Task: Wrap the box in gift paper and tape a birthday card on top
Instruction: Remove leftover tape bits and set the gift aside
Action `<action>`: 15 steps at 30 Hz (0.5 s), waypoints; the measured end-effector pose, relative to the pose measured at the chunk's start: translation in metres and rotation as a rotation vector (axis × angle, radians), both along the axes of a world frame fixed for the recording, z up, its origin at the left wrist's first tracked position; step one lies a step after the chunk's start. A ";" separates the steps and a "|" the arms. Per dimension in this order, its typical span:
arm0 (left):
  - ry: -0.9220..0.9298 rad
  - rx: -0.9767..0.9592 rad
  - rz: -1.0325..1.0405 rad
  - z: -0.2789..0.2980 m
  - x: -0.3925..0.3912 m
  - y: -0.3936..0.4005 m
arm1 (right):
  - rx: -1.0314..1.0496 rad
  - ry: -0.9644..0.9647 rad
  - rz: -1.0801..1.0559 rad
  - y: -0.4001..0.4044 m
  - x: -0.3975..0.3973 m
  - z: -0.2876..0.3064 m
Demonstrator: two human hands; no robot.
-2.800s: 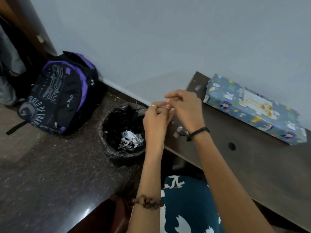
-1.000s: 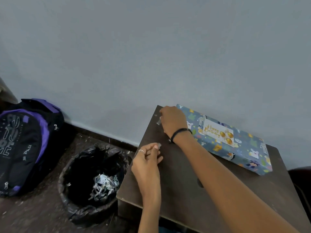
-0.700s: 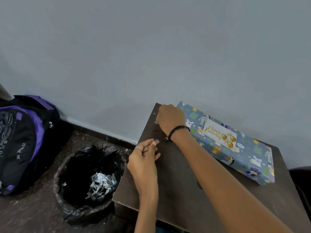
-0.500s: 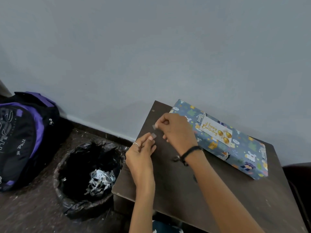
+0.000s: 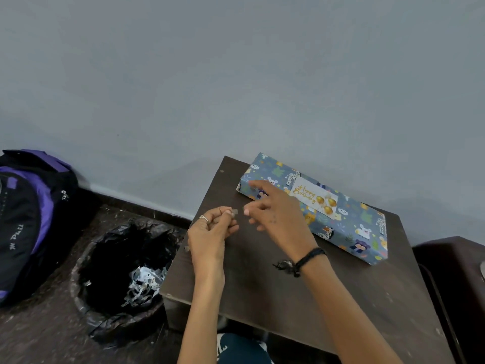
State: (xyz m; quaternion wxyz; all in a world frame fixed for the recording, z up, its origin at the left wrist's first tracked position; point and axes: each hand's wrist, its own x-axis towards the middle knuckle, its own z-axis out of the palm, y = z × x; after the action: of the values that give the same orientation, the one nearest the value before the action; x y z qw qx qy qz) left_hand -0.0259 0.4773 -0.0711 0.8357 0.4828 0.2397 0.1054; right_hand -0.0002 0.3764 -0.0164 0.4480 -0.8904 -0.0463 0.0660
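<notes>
1. Head view, task things: the box (image 5: 312,206), fully covered in blue animal-print gift paper, lies along the far side of the bench (image 5: 301,290) against the wall. The birthday card (image 5: 313,198) sits flat on its top face, so the main work looks done.

2. Head view, hands: the left hand (image 5: 210,236) pinches a small scrap of tape (image 5: 235,212) between thumb and fingertips, above the bench's left part. The right hand (image 5: 275,211) hangs just beside it with fingers loosely spread, holding nothing that I can see, its far fingers in front of the box's near end.

3. Head view, change: a second ago the right hand was pressed down at the bench's far-left corner by the box. It has since lifted and come across to meet the left hand, which held its scrap throughout. That suggests stray tape bits are being gathered.

4. Head view, surroundings: a bin (image 5: 118,279) lined with a black bag holds crumpled paper offcuts on the floor, left of the bench. A purple-and-black backpack (image 5: 29,219) leans against the wall. My guess is the scrap goes into the bin.
</notes>
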 end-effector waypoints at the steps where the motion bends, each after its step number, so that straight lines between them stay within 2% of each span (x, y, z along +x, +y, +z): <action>1: 0.004 0.001 0.007 0.000 0.000 -0.001 | -0.111 -0.078 -0.027 -0.007 0.003 -0.001; 4: 0.001 0.019 0.007 -0.001 0.001 -0.004 | -0.466 -0.144 0.008 -0.036 0.024 -0.003; 6: -0.005 0.046 -0.006 -0.002 0.000 -0.004 | -0.759 -0.047 0.107 -0.056 0.045 -0.005; 8: -0.007 0.070 -0.023 -0.002 -0.001 -0.007 | -0.953 0.084 0.195 -0.078 0.064 -0.006; 11: -0.020 0.095 -0.043 0.001 -0.001 -0.009 | -0.946 0.202 0.228 -0.101 0.084 -0.003; 15: -0.069 0.120 -0.046 0.015 0.000 -0.015 | -0.886 0.070 0.196 -0.100 0.078 -0.007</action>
State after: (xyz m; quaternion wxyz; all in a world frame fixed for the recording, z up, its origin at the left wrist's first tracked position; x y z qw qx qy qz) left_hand -0.0261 0.4626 -0.0562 0.8152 0.5334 0.1928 0.1172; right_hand 0.0777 0.2761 -0.0234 0.0167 -0.9848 -0.0825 0.1518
